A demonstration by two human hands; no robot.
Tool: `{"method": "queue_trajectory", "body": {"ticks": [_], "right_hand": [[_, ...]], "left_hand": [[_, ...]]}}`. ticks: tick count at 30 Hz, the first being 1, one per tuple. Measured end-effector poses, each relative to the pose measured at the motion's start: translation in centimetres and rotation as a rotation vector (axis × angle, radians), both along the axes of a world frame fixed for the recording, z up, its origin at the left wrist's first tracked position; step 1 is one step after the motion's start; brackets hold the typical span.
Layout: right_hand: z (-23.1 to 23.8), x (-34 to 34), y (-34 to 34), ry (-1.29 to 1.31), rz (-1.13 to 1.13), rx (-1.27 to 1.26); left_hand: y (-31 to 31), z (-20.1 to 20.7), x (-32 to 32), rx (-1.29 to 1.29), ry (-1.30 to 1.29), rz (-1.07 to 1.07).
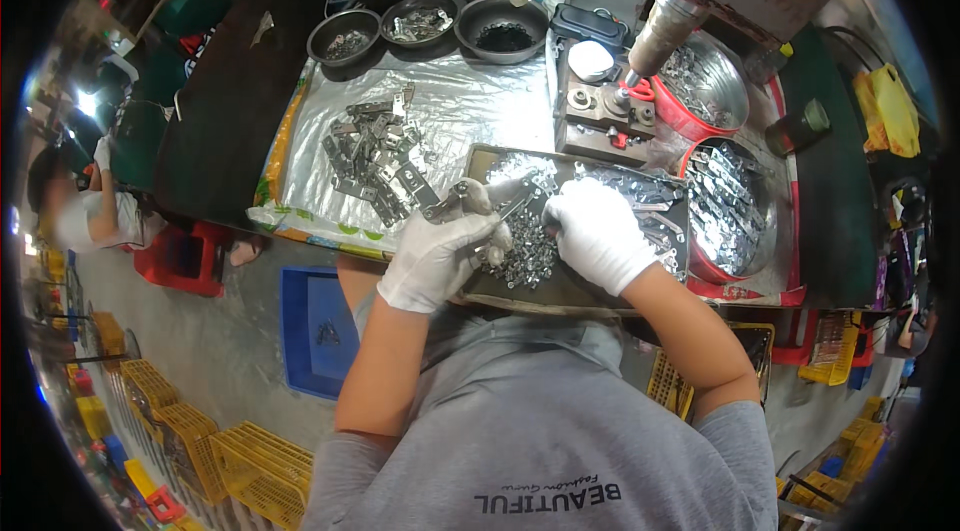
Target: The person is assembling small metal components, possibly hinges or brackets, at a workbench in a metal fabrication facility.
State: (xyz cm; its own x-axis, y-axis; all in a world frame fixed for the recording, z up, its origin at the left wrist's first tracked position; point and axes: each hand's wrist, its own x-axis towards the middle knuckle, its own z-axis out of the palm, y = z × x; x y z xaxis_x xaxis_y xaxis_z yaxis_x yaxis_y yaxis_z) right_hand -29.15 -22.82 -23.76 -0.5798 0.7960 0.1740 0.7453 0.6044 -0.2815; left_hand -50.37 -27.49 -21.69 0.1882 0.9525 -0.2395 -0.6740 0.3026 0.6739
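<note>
My left hand (440, 251), in a white glove with dirty fingertips, is closed round a slim metal bracket (516, 204) whose end points to the upper right. My right hand (598, 231), gloved too, is pinched close beside that end; whatever its fingertips hold is too small to make out. Both hands are over a shallow tray (490, 303) at the table's front edge. Small shiny metal fittings (527, 256) lie heaped in it between my hands. More metal arms (655, 221) rest in the tray's right part, partly hidden by my right hand.
Flat metal plates (375, 151) lie piled on silvery sheeting at left. Behind stand several dark bowls (345, 39), some with small parts. A press (650, 43) with a die block (590, 116) rises at back right. Red-rimmed tubs (735, 201) of metal parts stand at right; a blue bin (310, 331) is on the floor.
</note>
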Motion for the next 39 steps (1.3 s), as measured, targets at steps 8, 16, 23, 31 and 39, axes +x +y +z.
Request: {"method": "queue_trajectory", "body": {"ticks": [8,16,23,31,39], "right_hand": [[2.8,1.0,0.2,0.324,-0.092,-0.156],[4.4,1.2,0.0,0.894,-0.191,-0.874],[4.8,1.3,-0.8,0.869,-0.215,-0.833],[5.2,1.3,-1.8,1.199,-0.246,-0.959],[4.7,5.0,-4.2,0.258,-0.103,-0.131]], "left_hand": [[-0.2,-0.4,-0.1,0.002,-0.052,-0.059],[-0.5,-0.2,0.9,0.01,-0.138,-0.133],[-0.6,-0.1,1.0,-0.027,-0.121,-0.152],[-0.5,0.1,1.1,-0.043,-0.21,-0.152],[-0.8,-1.1,0.4,0.066,-0.199,-0.101]]}}
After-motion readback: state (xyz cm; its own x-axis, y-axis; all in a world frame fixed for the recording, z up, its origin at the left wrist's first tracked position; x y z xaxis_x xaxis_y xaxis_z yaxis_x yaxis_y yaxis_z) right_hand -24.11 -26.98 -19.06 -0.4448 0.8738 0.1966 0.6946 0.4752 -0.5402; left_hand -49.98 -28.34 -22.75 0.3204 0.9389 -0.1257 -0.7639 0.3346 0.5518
